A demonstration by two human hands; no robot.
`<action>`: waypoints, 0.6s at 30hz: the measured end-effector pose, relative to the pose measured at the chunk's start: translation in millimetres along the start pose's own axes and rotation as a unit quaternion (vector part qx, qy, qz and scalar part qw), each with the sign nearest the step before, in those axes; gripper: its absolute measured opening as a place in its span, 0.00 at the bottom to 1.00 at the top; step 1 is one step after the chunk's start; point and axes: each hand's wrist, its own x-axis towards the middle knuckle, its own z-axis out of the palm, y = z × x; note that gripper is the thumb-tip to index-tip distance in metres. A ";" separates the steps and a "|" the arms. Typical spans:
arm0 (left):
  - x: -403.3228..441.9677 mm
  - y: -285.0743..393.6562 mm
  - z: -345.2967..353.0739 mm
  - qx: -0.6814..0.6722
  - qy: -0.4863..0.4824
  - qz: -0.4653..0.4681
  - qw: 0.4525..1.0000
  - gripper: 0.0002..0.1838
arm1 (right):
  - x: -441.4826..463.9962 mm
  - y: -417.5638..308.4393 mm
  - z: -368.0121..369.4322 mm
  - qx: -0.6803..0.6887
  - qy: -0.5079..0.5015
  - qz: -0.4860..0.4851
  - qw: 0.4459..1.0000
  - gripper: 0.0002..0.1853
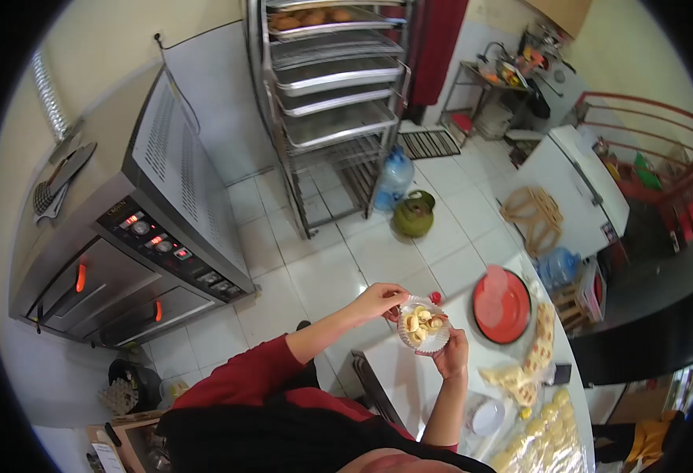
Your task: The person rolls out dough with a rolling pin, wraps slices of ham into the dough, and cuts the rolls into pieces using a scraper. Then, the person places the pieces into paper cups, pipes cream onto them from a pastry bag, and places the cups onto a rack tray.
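A fluted paper baking cup (pixel 442 340) with several pale pieces of dough (pixel 419 323) in it is held up near the table's edge. My left hand (pixel 386 300) pinches the cup's rim on its upper left side. On the lower right side, my right hand (pixel 451 356) has its fingers closed on the cup. Other paper cups (pixel 486 416) stand on the white table below my right hand. Farther right lie a long dough piece with reddish spots (pixel 542 339) and a crumpled pale dough piece (pixel 505 377).
On the table (pixel 397 366) are a red round tray (pixel 512 317) and plastic-covered dough balls (pixel 543 433). A deck oven (pixel 126 260) stands left, a tray rack (pixel 338 130) ahead. A green gas cylinder (pixel 414 215) and a water jug (pixel 395 180) stand on the floor.
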 end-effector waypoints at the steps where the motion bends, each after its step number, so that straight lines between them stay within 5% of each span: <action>1: -8.9 10.6 -23.7 -0.042 -0.004 0.002 0.999 0.18 | 21.5 -1.7 15.4 -0.003 -0.035 0.009 0.999 0.25; 3: -28.7 35.5 -77.1 -0.117 -0.018 0.007 0.993 0.20 | 70.1 -2.8 51.8 -0.005 -0.104 0.022 0.994 0.25; 10: -108.5 64.5 -257.0 -0.105 0.176 0.077 0.976 0.18 | 216.7 -47.8 202.6 0.030 -0.215 0.066 0.974 0.27; 15: -134.5 55.6 -322.1 -0.165 0.283 0.083 0.941 0.17 | 285.0 -126.1 295.9 0.020 -0.279 0.122 0.952 0.27; 18: -122.4 60.2 -341.9 -0.212 0.318 0.104 0.918 0.17 | 330.3 -184.0 347.8 -0.062 -0.283 0.036 0.957 0.25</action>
